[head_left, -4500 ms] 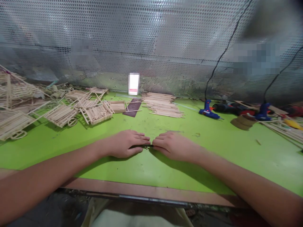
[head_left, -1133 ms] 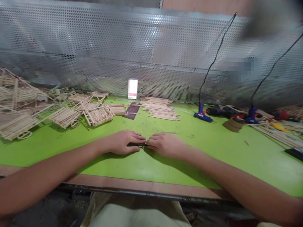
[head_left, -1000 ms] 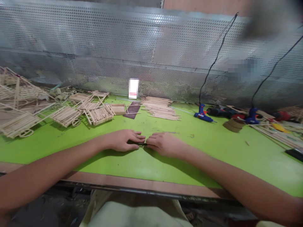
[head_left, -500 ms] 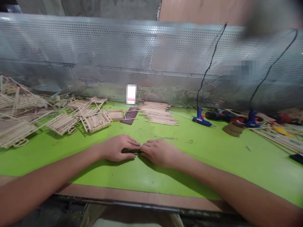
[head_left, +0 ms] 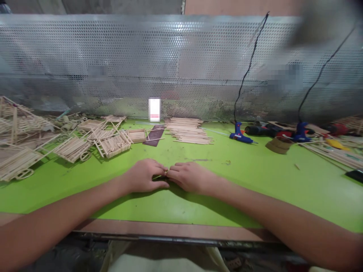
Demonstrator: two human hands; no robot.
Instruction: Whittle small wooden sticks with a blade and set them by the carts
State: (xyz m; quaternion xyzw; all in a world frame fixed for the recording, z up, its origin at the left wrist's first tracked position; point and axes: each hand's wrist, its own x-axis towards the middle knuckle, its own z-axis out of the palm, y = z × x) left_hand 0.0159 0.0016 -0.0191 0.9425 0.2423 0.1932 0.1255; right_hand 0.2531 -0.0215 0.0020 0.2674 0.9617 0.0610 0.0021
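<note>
Table (head_left: pixel 241 204), green, one. Stick pile (head_left: pixel 188 131), toward the far edge. Right hand (head_left: pixel 188 177), fingers bunched; left hand (head_left: pixel 144 175), thumb parted from fingers; whether either grips, cannot tell. Dark strip (head_left: pixel 160 177), mostly hidden, between the hands, back from the front edge's middle.

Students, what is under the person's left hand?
Part of a dark strip shows between the thumb and fingers of the left hand. Whatever lies beneath the palm is covered and cannot be seen.
</note>
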